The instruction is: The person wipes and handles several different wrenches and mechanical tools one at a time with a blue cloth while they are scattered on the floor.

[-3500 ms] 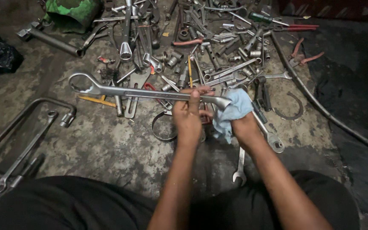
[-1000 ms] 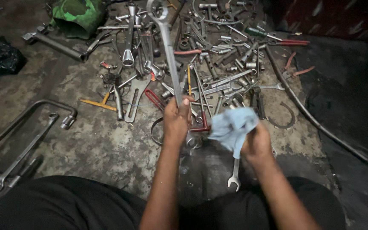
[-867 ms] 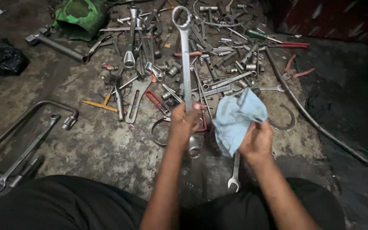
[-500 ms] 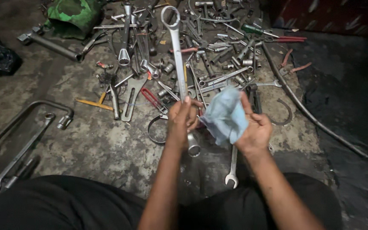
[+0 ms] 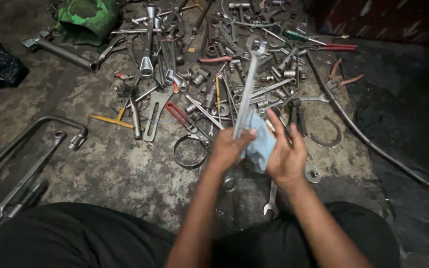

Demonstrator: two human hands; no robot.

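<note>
Single head-worn view, looking steeply down from above the seated person's lap onto the concrete floor (image 5: 100, 168). Faces forward over both forearms; the hands sit near, mid-frame. The tool pile (image 5: 214, 74) spreads farther out toward the top edge.

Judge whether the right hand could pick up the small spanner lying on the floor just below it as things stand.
Probably not yet: the right hand is pressing a blue cloth against the long spanner, though nothing covers the small spanner.
</note>
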